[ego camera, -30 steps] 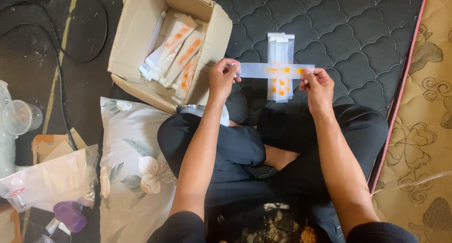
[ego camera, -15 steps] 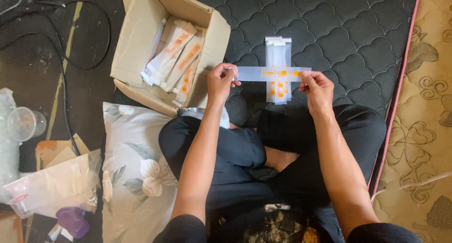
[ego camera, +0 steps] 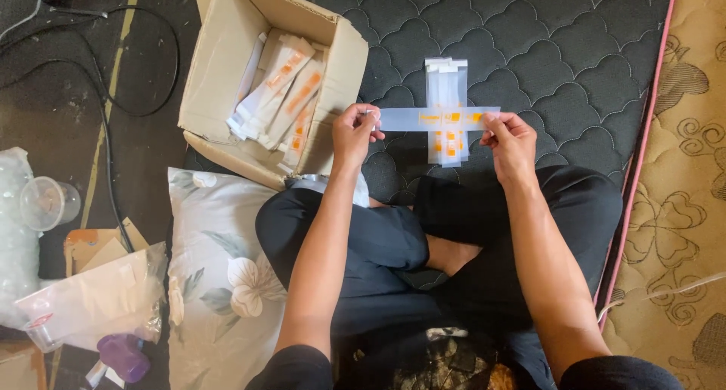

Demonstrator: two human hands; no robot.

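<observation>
Strip: a thin clear plastic sachet (ego camera: 439, 119) with orange print, stretched flat between both hands, just above a small stack of like sachets (ego camera: 446, 106)
Left hand (ego camera: 354, 133): fingertips pinched shut on the strip's left end
Right hand (ego camera: 508, 140): fingertips pinched on its right end
Handling: likely very light, limp and slick; best held by the ends
Nearby: open cardboard box (ego camera: 219, 80) of more sachets, left of the left hand

- Open brown cardboard box of flat packets (ego camera: 227, 88) lies left of the left hand (ego camera: 354, 133).
- Stack of clear plastic sleeves (ego camera: 446, 80) lies between both hands, under the held clear strip (ego camera: 439, 119).
- Right hand (ego camera: 510, 142) pinches the strip's other end.
</observation>
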